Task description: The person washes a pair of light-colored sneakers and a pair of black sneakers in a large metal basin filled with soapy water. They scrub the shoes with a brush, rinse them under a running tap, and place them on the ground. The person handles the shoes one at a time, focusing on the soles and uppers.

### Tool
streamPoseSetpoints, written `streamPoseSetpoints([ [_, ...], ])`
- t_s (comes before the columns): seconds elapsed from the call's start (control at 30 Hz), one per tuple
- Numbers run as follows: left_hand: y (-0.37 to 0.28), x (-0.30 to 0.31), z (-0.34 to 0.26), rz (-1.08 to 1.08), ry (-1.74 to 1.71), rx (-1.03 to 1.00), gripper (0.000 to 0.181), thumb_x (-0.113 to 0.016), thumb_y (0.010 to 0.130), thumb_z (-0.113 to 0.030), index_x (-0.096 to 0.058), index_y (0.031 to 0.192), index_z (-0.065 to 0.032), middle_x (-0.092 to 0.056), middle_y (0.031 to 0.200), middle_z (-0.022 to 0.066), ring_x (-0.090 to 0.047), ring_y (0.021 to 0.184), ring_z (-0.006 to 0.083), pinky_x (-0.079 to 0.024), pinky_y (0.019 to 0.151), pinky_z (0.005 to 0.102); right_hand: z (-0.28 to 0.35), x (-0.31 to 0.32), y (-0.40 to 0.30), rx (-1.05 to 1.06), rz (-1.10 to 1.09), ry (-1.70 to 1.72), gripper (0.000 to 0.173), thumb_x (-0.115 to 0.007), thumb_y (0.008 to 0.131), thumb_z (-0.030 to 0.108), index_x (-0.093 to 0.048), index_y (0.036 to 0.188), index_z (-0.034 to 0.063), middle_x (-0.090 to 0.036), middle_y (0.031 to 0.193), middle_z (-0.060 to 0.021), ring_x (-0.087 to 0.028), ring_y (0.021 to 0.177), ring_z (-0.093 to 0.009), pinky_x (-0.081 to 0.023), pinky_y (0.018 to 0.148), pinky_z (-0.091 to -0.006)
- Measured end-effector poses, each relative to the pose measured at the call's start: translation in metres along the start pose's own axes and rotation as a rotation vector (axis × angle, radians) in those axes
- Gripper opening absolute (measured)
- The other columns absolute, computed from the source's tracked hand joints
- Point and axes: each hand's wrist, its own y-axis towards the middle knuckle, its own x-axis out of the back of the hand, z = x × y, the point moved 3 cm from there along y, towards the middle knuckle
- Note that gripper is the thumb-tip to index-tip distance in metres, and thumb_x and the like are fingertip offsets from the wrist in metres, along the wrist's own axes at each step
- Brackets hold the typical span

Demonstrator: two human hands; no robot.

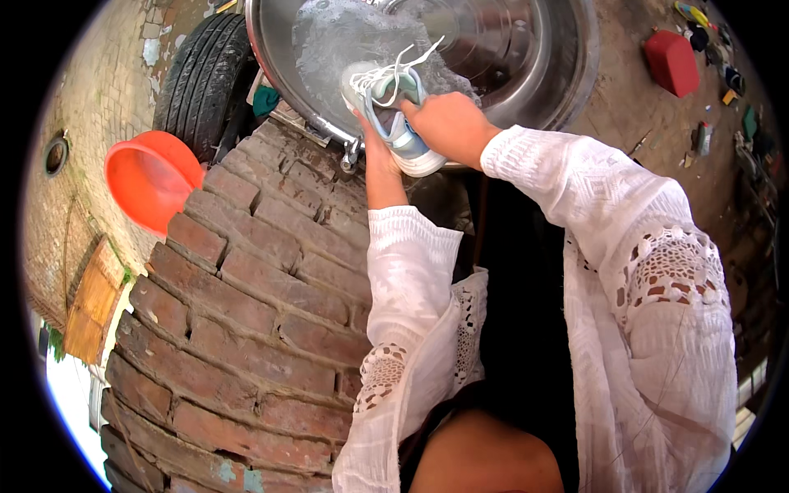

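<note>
A light blue and white sneaker with loose white laces is held over a large round metal basin. Foamy water covers part of the basin's bottom. My left hand supports the shoe from its left side and underneath, its fingers mostly hidden by the shoe. At the shoe's opening, my right hand grips the collar near the heel, with the thumb at the inside edge. Whether the right hand's hidden fingers hold anything else cannot be seen.
A brick wall fills the lower left. Beside it are an orange plastic basin and a black tyre. A metal valve sticks out below the basin rim. A red container and scattered small items lie at the right.
</note>
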Motion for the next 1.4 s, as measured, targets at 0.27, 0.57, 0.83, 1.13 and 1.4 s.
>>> streamPoseSetpoints([
  [0.27,0.034,0.007,0.013,-0.138,0.246,-0.084,0.075,-0.026,0.094,-0.061,-0.03,0.141,-0.0023,-0.043,0.138,0.0152,-0.047,0.121,0.0295,-0.04,0.1,0.0389,-0.095,-0.052,0.035,-0.14,-0.011,0.521,0.025,-0.049,0.092,0.021,-0.061,0.111,0.0098,-0.067,0.085,-0.0149,-0.063,0.078,-0.034,-0.05,0.068,-0.0396],
  [0.57,0.115,0.054,-0.014,-0.661,0.91,-0.677,0.078,-0.054,0.089,-0.049,-0.027,0.141,0.0024,-0.044,0.132,0.0292,-0.047,0.118,0.0426,-0.039,0.097,0.0442,-0.119,-0.197,0.08,-0.464,0.041,0.814,0.028,-0.063,0.082,0.019,-0.065,0.108,0.0078,-0.067,0.098,-0.0143,-0.063,0.091,-0.031,-0.048,0.08,-0.0397],
  [0.83,0.131,0.056,0.002,-0.333,0.469,-0.261,0.071,-0.036,0.096,-0.053,-0.033,0.138,0.0033,-0.047,0.133,0.0198,-0.049,0.118,0.0296,-0.039,0.098,0.039,-0.083,-0.13,0.051,-0.266,-0.104,0.561,0.035,-0.054,0.088,0.03,-0.056,0.121,0.0155,-0.066,0.082,-0.0174,-0.063,0.077,-0.037,-0.049,0.069,-0.0465],
  [1.13,0.064,0.009,0.018,-0.118,0.049,-0.054,0.079,-0.023,0.091,-0.068,-0.029,0.143,-0.0088,-0.039,0.141,0.014,-0.042,0.126,0.0304,-0.037,0.104,0.0446,-0.056,-0.067,0.077,-0.166,0.155,0.03,0.024,-0.048,0.092,0.026,-0.059,0.108,0.0121,-0.067,0.075,-0.0141,-0.065,0.068,-0.032,-0.051,0.06,-0.0436],
  [1.4,0.065,0.015,0.012,-0.16,0.137,-0.036,0.074,-0.028,0.093,-0.063,-0.031,0.142,-0.008,-0.043,0.137,0.0144,-0.046,0.122,0.0292,-0.04,0.101,0.0433,-0.052,-0.06,0.062,-0.043,0.029,-0.117,0.037,-0.055,0.08,0.012,-0.057,0.116,0.0044,-0.063,0.063,-0.011,-0.064,0.059,-0.029,-0.05,0.052,-0.0382],
])
